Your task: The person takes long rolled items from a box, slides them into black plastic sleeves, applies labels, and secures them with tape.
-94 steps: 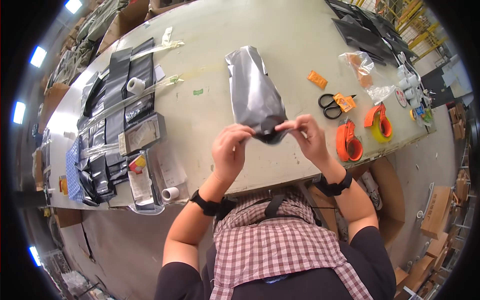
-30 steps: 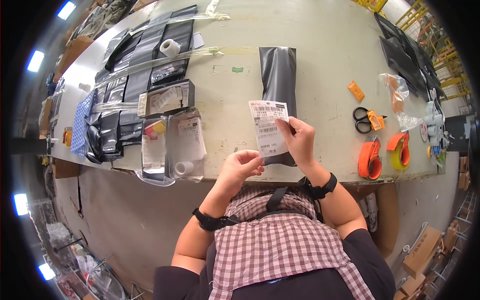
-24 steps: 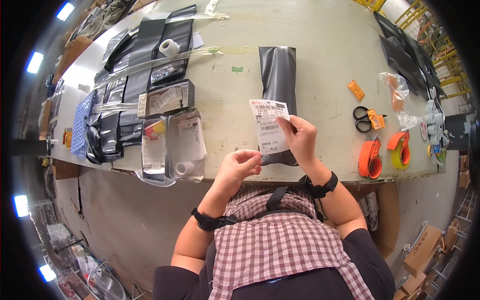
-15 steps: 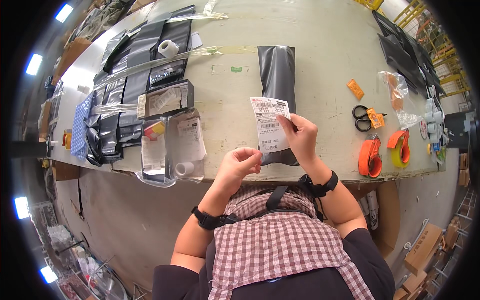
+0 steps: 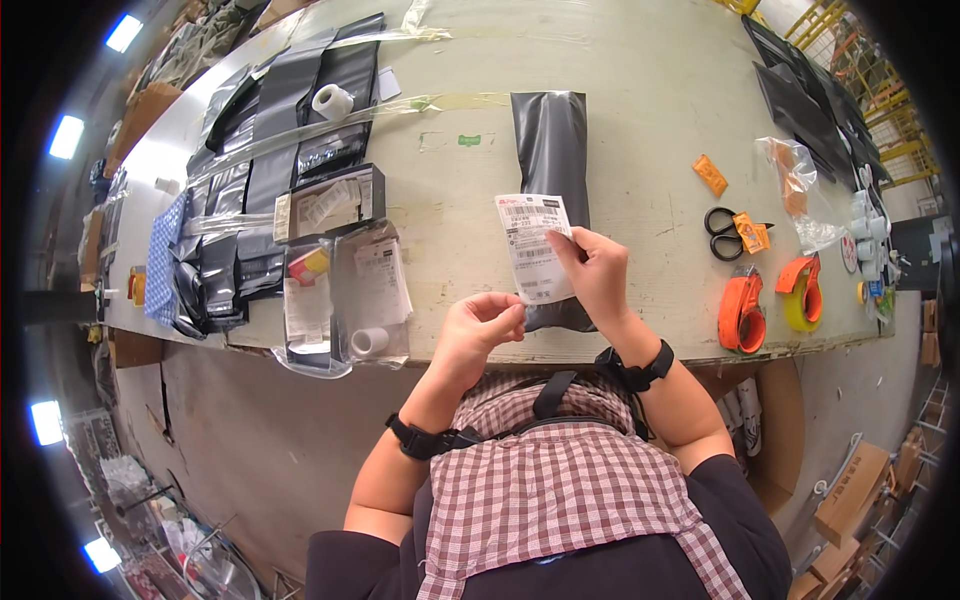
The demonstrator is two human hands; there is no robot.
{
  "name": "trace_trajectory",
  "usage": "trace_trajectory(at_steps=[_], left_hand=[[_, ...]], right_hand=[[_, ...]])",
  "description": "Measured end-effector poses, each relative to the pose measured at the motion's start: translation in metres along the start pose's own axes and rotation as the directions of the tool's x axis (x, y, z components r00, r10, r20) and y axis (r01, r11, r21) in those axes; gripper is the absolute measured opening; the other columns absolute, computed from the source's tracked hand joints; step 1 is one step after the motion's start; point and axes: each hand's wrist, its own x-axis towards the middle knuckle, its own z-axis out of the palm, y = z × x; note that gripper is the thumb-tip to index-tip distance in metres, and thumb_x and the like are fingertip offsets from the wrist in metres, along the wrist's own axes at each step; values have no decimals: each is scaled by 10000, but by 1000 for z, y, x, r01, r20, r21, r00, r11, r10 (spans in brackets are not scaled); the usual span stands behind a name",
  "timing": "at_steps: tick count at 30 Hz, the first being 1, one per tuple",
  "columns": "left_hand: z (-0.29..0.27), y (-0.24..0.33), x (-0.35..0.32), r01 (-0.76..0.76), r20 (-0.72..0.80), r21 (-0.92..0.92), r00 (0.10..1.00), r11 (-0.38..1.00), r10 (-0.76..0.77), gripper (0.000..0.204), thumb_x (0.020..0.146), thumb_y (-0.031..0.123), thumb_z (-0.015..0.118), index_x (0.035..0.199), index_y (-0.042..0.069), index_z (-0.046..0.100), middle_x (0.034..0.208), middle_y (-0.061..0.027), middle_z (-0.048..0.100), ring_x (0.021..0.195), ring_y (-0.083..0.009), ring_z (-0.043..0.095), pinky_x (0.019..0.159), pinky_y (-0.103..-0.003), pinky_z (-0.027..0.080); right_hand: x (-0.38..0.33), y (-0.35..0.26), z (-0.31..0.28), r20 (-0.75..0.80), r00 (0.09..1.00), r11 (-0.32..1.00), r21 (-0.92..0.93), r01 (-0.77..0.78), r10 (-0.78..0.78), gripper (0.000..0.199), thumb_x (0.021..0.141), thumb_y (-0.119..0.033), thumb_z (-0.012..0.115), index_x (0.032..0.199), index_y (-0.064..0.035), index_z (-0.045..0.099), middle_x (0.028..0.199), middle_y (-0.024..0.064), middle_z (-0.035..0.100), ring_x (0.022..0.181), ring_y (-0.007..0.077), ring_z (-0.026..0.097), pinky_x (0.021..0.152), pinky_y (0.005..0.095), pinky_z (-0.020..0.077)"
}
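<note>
A white printed shipping label (image 5: 530, 265) is held up over a black plastic mailer bag (image 5: 553, 145) that lies lengthwise on the table. Thumb and fingers of my right hand (image 5: 595, 270) are closed on the label's right edge. My left hand (image 5: 485, 335) is pinched at the label's lower left corner, its fingertips touching it. Behind the label, the middle of the mailer is hidden; its lower end pokes out below, between my hands.
To the left stand an open dark box (image 5: 368, 195) with labels and a clear bag (image 5: 397, 290) of papers. Black mailers (image 5: 265, 150) carry a white roll (image 5: 332, 101). On the right lie scissors (image 5: 722, 243), orange packets (image 5: 710, 175) and two tape dispensers (image 5: 742, 318).
The label has tilted slightly and shifted a little to the left with my right hand. My left hand stays almost in place at its lower corner.
</note>
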Motion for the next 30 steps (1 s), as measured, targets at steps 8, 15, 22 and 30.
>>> trace_trajectory(at_steps=[8,15,22,30], left_hand=[[6,1,2,-33,56,8,998,999,33,120,806,121,650,824,18,592,715,-10,589,629,-67,525,618,-220,438],[7,-2,5,-80,4,12,997,997,80,120,808,125,653,804,40,568,704,8,561,636,-57,484,597,-193,391],[-4,-8,-6,-70,-26,245,997,967,79,117,796,119,652,815,29,580,731,27,552,677,-43,488,634,-192,392],[-216,-129,-205,618,-606,200,688,761,-399,178,768,162,597,871,17,583,615,23,479,502,-69,414,449,-224,330]], right_hand=[[-2,3,18,-138,903,861,-389,328,-407,152,802,-123,635,911,-17,632,604,49,528,543,99,487,500,224,394],[-29,-29,-25,579,805,848,354,-393,132,185,858,-147,605,938,19,625,769,22,626,655,62,557,596,197,454],[-25,-6,-42,708,591,606,289,-741,386,220,856,-187,600,918,24,614,690,35,610,520,64,534,505,202,432],[55,34,-105,352,815,703,415,-577,461,186,932,-137,447,1012,-23,570,907,72,619,668,111,605,625,235,486]])
